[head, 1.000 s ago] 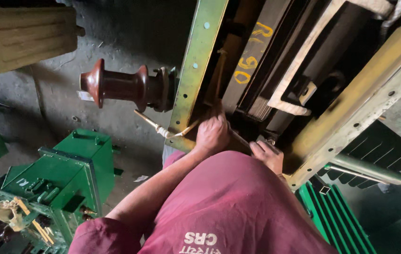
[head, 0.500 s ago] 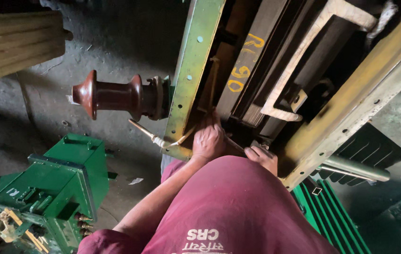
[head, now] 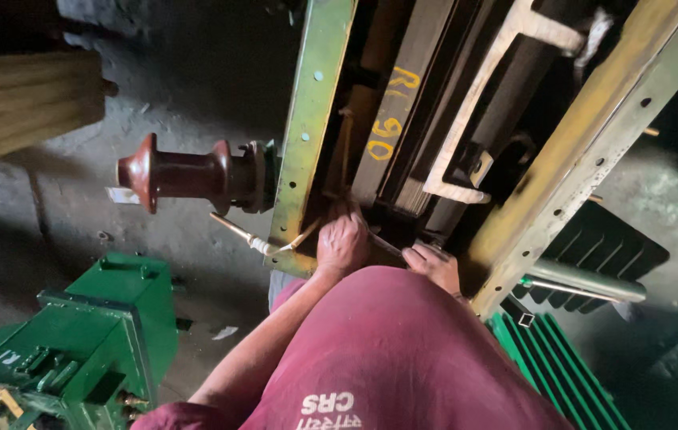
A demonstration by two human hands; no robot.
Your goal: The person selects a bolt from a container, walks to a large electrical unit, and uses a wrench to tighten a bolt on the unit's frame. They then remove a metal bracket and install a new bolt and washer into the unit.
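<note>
Both hands' fingers (head: 337, 216) hidden, frame (head: 307, 135) shadowed

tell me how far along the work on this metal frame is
Done: the brown insulator sits mounted on the green frame rail. In hand: the left hand and right hand are at the frame's lower edge with a thin rod between them. What is left cannot be told; the spot is shadowed.

Green metal housing (head: 84, 334), brown insulator (head: 187, 175), perhaps finned radiator (head: 554, 366).

Your hands (head: 342, 241) squeezed between green rail (head: 307, 135) and yellowed rail (head: 593, 135) | brown insulator (head: 187, 177) blocks left | floor (head: 195, 87) beyond open
</note>
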